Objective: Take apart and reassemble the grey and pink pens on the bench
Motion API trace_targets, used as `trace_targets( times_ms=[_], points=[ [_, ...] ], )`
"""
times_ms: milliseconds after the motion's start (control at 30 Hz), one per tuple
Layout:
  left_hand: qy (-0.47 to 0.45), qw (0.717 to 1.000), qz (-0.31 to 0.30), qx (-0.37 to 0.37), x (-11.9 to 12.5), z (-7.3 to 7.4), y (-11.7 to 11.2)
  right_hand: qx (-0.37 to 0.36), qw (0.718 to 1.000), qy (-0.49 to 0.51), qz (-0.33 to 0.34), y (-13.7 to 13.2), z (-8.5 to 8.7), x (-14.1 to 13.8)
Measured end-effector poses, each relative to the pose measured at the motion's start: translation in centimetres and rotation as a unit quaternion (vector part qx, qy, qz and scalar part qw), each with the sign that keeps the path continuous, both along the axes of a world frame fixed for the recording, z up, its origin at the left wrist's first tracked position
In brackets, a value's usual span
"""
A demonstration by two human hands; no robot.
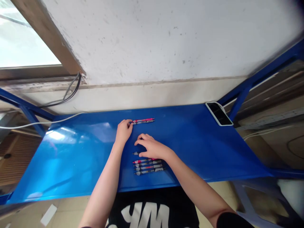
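On the blue metal shelf (71,158), my left hand (123,130) is closed around the end of a pink pen (143,121) that lies across the shelf toward the wall. My right hand (152,147) rests palm down, fingers curled, on the topmost pen (136,153) of a row. Below that hand several pink and grey pens (148,166) lie side by side near the front edge. Whether the right hand grips the pen under it is hidden.
A phone (218,113) in a white case lies at the shelf's far right corner. White and black cables (66,95) run along the wall at left. Blue frame posts (239,95) stand on both sides. A window is at upper left.
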State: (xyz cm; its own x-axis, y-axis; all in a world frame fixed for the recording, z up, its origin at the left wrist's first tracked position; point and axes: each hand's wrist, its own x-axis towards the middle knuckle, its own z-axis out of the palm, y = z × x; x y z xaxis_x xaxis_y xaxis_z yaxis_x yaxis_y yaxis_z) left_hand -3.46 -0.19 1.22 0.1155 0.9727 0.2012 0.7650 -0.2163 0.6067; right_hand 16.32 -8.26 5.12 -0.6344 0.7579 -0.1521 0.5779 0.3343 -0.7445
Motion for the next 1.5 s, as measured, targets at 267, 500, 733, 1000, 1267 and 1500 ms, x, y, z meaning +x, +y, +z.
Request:
trace_targets(
  times_ms=[267, 500, 733, 1000, 1267, 1500],
  points=[
    [-0.014, 1.0, 0.001, 0.002, 0.0, 0.0, -0.1, -0.004, 0.999, 0.0, -0.033, 0.9, -0.6, 1.3],
    [-0.019, 1.0, -0.008, 0.006, -0.1, -0.1, -0.1, 0.006, 0.998, -0.008, -0.068, 1.1, -0.2, 1.4],
    [-0.053, 0.998, 0.029, 0.029, 0.3, 1.0, -0.3, -0.019, 0.978, 0.098, -0.182, 2.3, -0.5, 1.8],
    [-0.199, 0.976, -0.09, 0.015, 2.0, 2.4, -1.7, 0.032, 0.948, 0.203, -0.242, 3.4, -2.2, 1.5],
    [-0.349, 0.935, 0.003, -0.06, 1.6, 2.0, -0.9, -0.073, 0.883, 0.335, -0.321, 4.8, -2.9, 2.4],
    [-0.301, 0.95, 0.002, -0.079, 2.1, 2.2, -1.2, -0.066, 0.85, 0.372, -0.368, 4.8, -3.2, 2.5]
  ],
)
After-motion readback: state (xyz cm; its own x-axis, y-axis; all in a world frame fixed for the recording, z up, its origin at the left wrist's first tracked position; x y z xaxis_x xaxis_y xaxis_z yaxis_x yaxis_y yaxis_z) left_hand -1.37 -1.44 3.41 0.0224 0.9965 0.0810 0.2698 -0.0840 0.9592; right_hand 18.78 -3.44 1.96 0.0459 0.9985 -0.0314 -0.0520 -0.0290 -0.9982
